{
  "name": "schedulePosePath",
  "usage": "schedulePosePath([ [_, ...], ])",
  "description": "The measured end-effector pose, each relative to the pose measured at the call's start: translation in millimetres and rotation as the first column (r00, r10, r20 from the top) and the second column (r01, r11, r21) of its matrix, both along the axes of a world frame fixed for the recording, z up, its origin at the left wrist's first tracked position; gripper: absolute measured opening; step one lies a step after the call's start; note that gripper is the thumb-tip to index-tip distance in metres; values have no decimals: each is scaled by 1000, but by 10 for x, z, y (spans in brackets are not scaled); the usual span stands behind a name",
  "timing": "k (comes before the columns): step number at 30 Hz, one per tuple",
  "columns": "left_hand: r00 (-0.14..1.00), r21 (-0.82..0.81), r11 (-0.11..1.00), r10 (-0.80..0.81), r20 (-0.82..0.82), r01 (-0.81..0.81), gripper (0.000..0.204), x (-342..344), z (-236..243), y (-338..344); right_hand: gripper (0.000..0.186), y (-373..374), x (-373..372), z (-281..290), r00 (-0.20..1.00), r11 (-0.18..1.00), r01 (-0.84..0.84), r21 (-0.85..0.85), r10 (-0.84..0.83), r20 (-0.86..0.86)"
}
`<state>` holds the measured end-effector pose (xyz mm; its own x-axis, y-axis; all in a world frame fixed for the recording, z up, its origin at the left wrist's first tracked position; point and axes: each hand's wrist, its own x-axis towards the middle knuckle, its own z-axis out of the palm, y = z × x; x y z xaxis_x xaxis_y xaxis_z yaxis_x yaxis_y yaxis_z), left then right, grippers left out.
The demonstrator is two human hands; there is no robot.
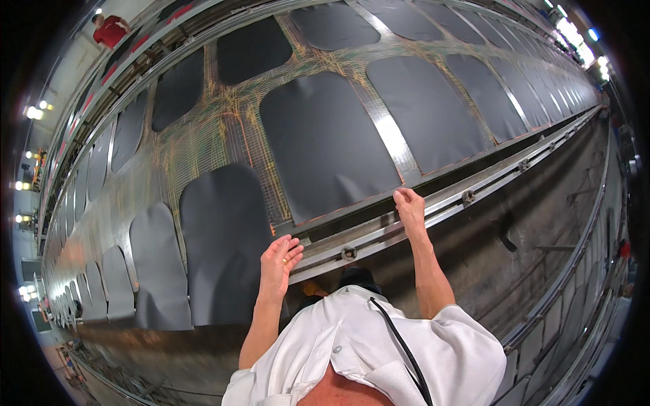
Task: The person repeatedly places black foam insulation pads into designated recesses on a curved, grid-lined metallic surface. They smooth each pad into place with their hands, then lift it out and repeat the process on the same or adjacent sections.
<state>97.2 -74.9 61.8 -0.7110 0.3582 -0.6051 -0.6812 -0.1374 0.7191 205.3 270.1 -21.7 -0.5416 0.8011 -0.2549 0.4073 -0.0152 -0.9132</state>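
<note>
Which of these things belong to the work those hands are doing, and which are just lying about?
Seemingly part of it:
smooth dark grey sheet with rounded far corners
bare left hand and bare right hand, near its closest corners
table surface with thin yellow-green lines

Seemingly just around:
black cord on the white shirt
distant person in a red shirt
bright white lights

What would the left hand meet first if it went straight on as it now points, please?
The left hand would probably meet the table's near edge, beside a corner of the dark sheet ahead; depth is unclear.
</note>
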Motion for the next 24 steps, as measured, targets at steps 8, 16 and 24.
schedulePosePath([
  [8, 516, -674, 739, -574, -635, -8, 54, -184, -274, 801, 54, -204, -274, 259, 844, 536, -520, 665, 441, 305],
  [16, -189, -956, 288, -943, -274, -52, 64, -1022, -610, 1635, 71, -116, -1112, -136, 606, 132, -670, 731, 666, 435],
  [24, -382, -984, 156, -907, -177, 85, 78, -337, -593, 1355, 68, -69, -158, 200, 498, 251, -821, 514, 754, 428],
])
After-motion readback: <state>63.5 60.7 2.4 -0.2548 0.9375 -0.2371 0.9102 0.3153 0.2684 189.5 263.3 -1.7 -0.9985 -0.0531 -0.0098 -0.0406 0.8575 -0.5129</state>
